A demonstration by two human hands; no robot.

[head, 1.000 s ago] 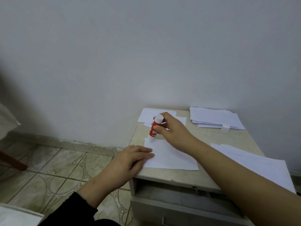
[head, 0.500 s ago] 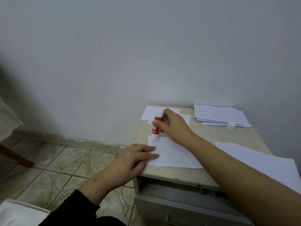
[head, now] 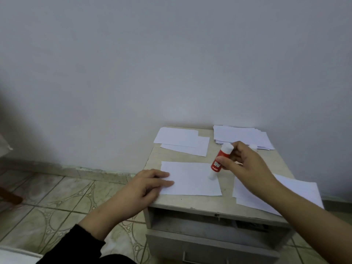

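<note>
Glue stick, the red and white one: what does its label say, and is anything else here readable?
On the red and white glue stick in the right hand: white print on red, too blurred to read.
On the white paper sheet under the left hand: no text.
On the other white paper stacks and the beige cabinet top: no text.

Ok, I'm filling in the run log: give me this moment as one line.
right hand: grips glue stick, tip down on sheet | left hand: fingers flat on sheet's left edge | step: gluing
</note>
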